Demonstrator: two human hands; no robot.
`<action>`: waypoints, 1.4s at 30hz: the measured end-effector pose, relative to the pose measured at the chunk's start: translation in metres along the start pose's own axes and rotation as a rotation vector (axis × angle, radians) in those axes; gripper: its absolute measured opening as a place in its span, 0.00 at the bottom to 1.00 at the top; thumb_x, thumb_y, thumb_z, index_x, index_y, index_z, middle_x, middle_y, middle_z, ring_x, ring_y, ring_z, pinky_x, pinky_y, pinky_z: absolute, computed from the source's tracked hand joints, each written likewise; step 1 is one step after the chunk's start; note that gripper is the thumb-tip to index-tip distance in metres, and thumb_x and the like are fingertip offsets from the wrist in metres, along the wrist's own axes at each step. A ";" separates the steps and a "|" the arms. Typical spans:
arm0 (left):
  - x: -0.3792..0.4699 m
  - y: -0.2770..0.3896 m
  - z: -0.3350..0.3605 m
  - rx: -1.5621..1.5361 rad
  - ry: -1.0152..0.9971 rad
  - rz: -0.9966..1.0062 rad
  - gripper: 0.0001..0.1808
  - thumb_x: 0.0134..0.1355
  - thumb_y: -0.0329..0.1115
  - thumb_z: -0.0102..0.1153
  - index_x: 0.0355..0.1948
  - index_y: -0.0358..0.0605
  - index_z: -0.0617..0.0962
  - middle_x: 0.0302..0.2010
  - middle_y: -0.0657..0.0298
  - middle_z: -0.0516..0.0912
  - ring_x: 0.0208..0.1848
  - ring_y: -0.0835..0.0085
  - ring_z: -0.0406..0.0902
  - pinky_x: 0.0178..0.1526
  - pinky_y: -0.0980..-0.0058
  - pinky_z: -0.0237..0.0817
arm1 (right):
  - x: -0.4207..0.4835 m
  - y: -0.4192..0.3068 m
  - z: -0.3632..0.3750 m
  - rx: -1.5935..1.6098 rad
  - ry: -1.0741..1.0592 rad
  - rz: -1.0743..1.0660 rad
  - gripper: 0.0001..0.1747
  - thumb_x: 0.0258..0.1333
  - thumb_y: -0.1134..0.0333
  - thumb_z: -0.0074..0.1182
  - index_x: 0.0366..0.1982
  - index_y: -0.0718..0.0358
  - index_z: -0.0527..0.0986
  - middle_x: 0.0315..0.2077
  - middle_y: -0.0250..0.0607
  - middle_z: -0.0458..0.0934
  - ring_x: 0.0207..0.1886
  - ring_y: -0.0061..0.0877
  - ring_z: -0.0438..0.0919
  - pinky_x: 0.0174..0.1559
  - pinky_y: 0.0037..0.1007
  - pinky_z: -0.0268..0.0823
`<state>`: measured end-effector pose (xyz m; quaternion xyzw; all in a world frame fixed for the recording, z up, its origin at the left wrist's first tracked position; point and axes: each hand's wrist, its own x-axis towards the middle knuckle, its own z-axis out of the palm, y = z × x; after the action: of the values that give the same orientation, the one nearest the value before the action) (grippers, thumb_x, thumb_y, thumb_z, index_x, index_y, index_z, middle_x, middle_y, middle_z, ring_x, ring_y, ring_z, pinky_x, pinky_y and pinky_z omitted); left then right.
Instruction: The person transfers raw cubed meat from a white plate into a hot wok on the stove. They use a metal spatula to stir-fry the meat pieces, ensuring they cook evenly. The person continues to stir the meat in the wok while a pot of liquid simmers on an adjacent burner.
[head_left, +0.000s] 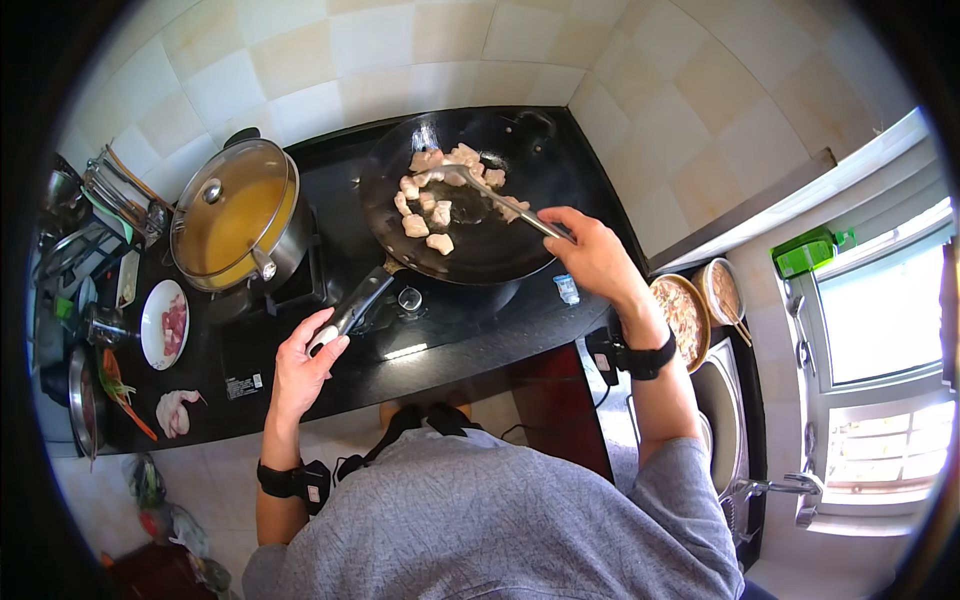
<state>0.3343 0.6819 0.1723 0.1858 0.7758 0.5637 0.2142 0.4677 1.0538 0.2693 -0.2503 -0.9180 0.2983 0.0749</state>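
Observation:
A dark wok (495, 255) sits on the black gas hob, its long black handle (361, 296) pointing toward me. My left hand (304, 360) grips the end of that handle. In my right hand (592, 251) is a metal cooking spatula (499, 199), slanting down into the wok. Its head rests among pale chunks of meat (441, 213), which lie mostly in the wok's left half. Some of the meat is hidden behind the spatula. Left of the wok stands a steel pot (300, 247) under a glass lid (247, 202), with yellowish liquid inside.
On the left counter are a white plate (152, 337) of raw meat, a pale raw piece (176, 414) and an orange-handled tool (139, 420). A utensil rack (112, 187) stands behind them. To the right are two food-filled bowls (706, 330), a sink (731, 420) and a green bottle (806, 253).

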 end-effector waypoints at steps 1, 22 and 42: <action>0.000 0.000 0.000 0.003 0.002 0.002 0.26 0.60 0.37 0.68 0.58 0.43 0.77 0.33 0.68 0.80 0.26 0.86 0.72 0.24 0.84 0.65 | 0.004 -0.004 0.004 -0.017 0.022 0.006 0.22 0.55 0.64 0.56 0.54 0.54 0.76 0.37 0.50 0.83 0.42 0.40 0.82 0.47 0.37 0.71; 0.002 0.002 -0.001 0.013 -0.013 0.004 0.27 0.59 0.38 0.68 0.58 0.42 0.77 0.36 0.66 0.82 0.28 0.84 0.73 0.25 0.83 0.67 | -0.021 0.072 -0.019 0.290 0.010 0.161 0.22 0.58 0.70 0.56 0.55 0.65 0.74 0.28 0.37 0.78 0.31 0.21 0.73 0.36 0.25 0.67; 0.003 -0.001 -0.002 0.016 -0.018 0.005 0.28 0.60 0.40 0.68 0.59 0.42 0.76 0.36 0.66 0.82 0.28 0.84 0.73 0.26 0.83 0.67 | -0.109 0.028 -0.099 -0.342 -0.025 0.027 0.20 0.57 0.63 0.55 0.53 0.50 0.78 0.36 0.49 0.83 0.41 0.43 0.81 0.46 0.41 0.71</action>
<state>0.3313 0.6817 0.1715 0.1945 0.7780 0.5561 0.2182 0.6023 1.0690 0.3343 -0.2679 -0.9528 0.1418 0.0161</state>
